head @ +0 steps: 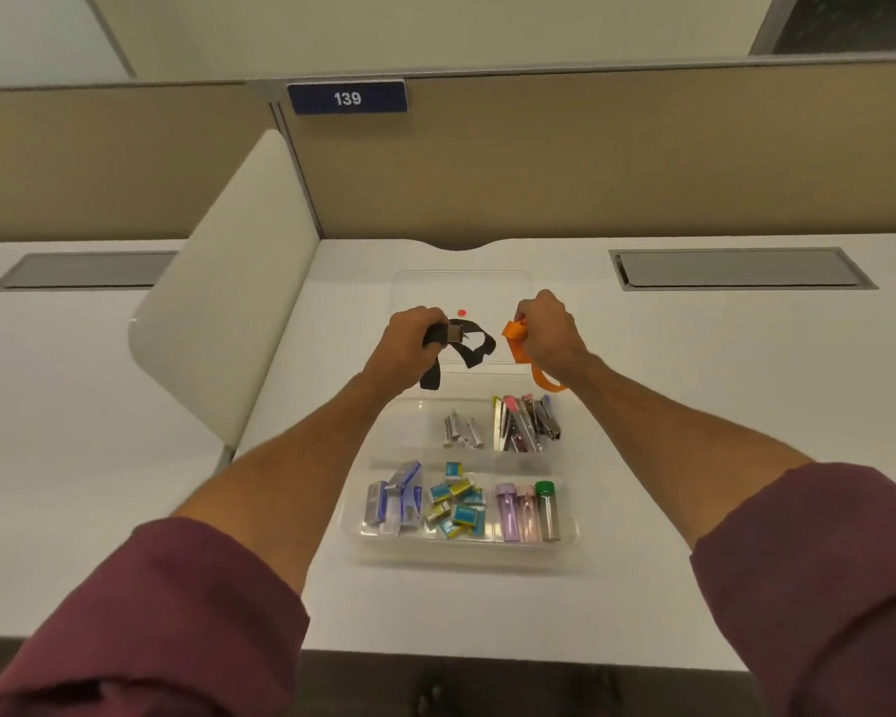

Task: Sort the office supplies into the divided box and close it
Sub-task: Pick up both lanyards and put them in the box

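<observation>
We see a clear divided box point(355, 530) lying open on the white desk point(694, 385), its transparent lid point(508, 282) folded back flat on the far side, with a small red dot point(461, 313) showing on it. Our left hand point(409, 338) is curled closed around a black strap point(474, 349) with a metal clip at the knuckles, loops of it hanging down over the far edge of the box. Our right hand point(547, 328) is curled closed around an orange strap point(517, 333), one end trailing down beside the wrist. Both hands are held up over the hinge line between lid and tray, near each other but apart. In the box, the far middle compartment holds small silver staple strips point(461, 432), and the far right one holds a bundle of nail clippers or similar metal tools point(526, 424); we cannot tell exactly which. The near row holds blue and white packets point(397, 496) on the left, small teal and yellow boxes point(459, 504) in the middle, and three vials point(528, 509) on the right, purple, pink and green-capped. Maroon sleeves point(177, 613) are pushed up our forearms. A blue sign reading 139 point(347, 98) sits on the partition point(590, 163) behind the desk.
</observation>
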The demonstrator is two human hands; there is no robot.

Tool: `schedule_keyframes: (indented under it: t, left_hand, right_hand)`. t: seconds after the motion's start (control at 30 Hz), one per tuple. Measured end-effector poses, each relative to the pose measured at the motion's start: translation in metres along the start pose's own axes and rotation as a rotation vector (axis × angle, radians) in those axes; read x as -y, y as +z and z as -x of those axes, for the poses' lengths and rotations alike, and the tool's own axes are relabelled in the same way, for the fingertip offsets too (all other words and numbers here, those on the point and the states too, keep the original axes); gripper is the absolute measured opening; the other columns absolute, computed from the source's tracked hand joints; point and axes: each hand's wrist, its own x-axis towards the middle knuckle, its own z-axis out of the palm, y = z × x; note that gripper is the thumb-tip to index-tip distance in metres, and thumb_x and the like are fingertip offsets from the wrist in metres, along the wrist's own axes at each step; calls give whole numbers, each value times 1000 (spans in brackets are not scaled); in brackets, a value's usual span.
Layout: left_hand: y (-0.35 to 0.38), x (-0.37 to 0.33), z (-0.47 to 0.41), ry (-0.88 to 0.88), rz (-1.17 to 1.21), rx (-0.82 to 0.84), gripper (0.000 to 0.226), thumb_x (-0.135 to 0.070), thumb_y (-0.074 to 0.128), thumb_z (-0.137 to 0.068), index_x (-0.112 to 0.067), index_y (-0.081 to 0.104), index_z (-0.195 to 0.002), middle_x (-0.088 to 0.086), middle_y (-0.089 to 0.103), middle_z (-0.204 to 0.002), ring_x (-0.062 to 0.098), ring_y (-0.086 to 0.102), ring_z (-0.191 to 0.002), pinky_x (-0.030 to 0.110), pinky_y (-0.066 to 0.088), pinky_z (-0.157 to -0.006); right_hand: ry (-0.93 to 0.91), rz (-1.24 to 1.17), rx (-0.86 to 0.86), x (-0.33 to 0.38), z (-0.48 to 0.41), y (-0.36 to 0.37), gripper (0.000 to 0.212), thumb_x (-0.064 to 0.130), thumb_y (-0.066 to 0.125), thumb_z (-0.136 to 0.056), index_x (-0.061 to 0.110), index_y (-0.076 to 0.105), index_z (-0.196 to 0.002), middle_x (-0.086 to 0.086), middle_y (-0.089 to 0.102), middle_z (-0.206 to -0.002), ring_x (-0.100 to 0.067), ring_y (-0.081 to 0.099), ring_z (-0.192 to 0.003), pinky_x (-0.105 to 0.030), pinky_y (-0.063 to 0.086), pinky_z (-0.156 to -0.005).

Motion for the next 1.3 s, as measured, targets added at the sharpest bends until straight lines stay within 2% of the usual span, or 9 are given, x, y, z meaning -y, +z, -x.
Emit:
schedule_keyframes:
  t: [0.17,0.4,0.5,0.6,0.73,0.83,1.03,1.17,1.3]
  left_hand:
    - [-12,38,26,-94,-22,28,14,0,61,-85,0,65,-98,18,68,-94,29,61,-86,36,50,-80]
    - [10,65,47,-309,-19,125,13,-1,62,-84,3,64,-96,21,67,-98,34,63,-89,35,51,-78]
    - [28,67,53,-443,41,142,18,-5,65,-86,2,62,-102,20,64,-106,32,63,-94,31,51,-79]
    - [43,72,57,-527,59,225,27,-9,64,-88,-1,58,-112,19,63,-114,32,63,-102,34,53,-89]
    - [51,75,62,-452,71,360,44,-14,66,-87,-3,52,-127,17,60,-128,31,58,-115,35,47,-99]
    - [46,76,63,-417,97,268,58,-20,63,-91,-10,38,-142,12,46,-146,30,48,-130,40,39,-109]
    - [27,90,69,-369,35,78,46,-21,53,-96,-14,40,-140,8,45,-146,25,45,-132,36,37,-110]
    - [20,100,74,-355,-2,91,47,-18,50,-97,-14,38,-142,7,42,-148,25,42,-135,37,35,-113]
    - [19,111,80,-330,3,117,48,-16,47,-97,-12,37,-143,9,41,-149,25,39,-136,38,33,-114]
  right_hand:
    - [-48,-46,-6,37,5,16,36,22,70,-85,4,61,-115,-16,53,-122,-29,60,-104,-31,49,-89]
    - [-48,-141,19,73,12,34,49,15,72,-83,6,54,-127,-15,50,-132,-33,53,-118,-36,45,-99]
    - [-49,-176,8,80,16,40,47,13,71,-83,6,55,-127,-15,50,-133,-32,52,-119,-35,46,-98]
    - [-30,-202,1,81,17,46,44,11,70,-83,7,56,-125,-14,52,-131,-31,53,-118,-34,46,-96]
    - [15,-295,-27,84,17,53,40,8,68,-84,7,59,-123,-13,55,-129,-28,54,-117,-34,46,-95]
    - [66,-392,-34,91,16,59,39,5,69,-83,4,61,-121,-14,59,-128,-29,56,-117,-37,48,-95]
    - [152,-505,53,106,20,84,31,5,69,-82,1,64,-112,-18,66,-113,-31,62,-107,-34,51,-85]
    - [122,-381,179,110,29,109,33,7,69,-82,1,63,-113,-18,64,-114,-30,60,-108,-32,48,-84]
    - [-109,-99,356,110,36,131,24,10,64,-84,0,61,-106,-20,57,-115,-32,57,-106,-31,43,-78]
